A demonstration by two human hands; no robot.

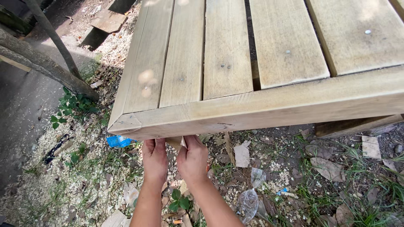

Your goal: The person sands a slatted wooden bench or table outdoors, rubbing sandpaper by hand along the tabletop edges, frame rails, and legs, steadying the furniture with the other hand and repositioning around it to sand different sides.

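A pale wooden slatted table top fills the upper part of the head view, its mitred corner at the left. My left hand and my right hand reach up under the front rail near that corner. Between them is a small tan piece, likely sandpaper, pinched by my right hand's fingers against the underside of the rail. My left hand's fingers curl up beside it, touching the rail's lower edge; whether they grip the piece is hidden.
The ground below is covered with sawdust, dry leaves and grass. A blue scrap lies under the corner, a clear plastic bag to the right, tree trunks at the left, wood offcuts at the back.
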